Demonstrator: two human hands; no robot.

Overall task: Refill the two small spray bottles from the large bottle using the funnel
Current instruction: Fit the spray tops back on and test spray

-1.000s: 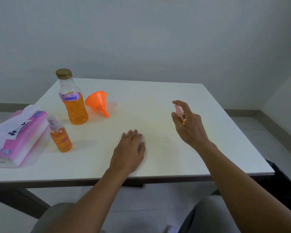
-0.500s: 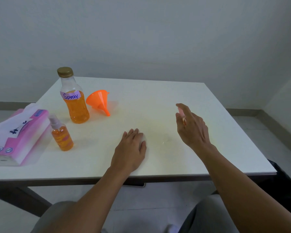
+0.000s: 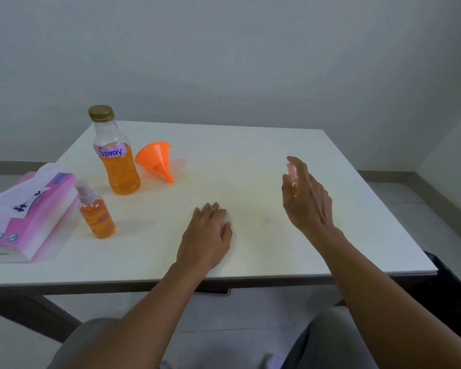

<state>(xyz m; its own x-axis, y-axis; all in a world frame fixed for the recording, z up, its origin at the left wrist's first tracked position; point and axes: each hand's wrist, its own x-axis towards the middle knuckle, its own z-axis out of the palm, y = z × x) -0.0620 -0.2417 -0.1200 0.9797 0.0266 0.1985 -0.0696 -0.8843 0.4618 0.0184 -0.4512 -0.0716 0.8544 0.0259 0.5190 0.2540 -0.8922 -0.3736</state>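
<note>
where the table [image 3: 250, 145] reached its left edge, tissue pack [image 3: 24, 217]: pink and white, lying flat, with a white sheet sticking out of the top.
standing spray bottle [image 3: 95, 213]: upright just right of the tissue pack, near the front of the table; clear cap on, orange liquid up to its shoulder.
large bottle [image 3: 116, 155]: upright behind the standing spray bottle, gold cap on, a label reading "spray.", orange liquid up to about the label.
funnel [image 3: 156, 159]: orange, on its side just right of the large bottle, wide mouth toward the bottle, spout pointing to the front right; whether it touched the bottle could not be told.
left hand [image 3: 208, 235]: palm down on the table near the front edge, fingers straight and close together, gripping nothing.
right hand [image 3: 308, 201]: raised above the table, well right of the left hand, fingers curled round the held spray bottle.
held spray bottle [image 3: 292, 171]: mostly hidden by the fingers; only its pink top and a sliver of orange showed.
</note>
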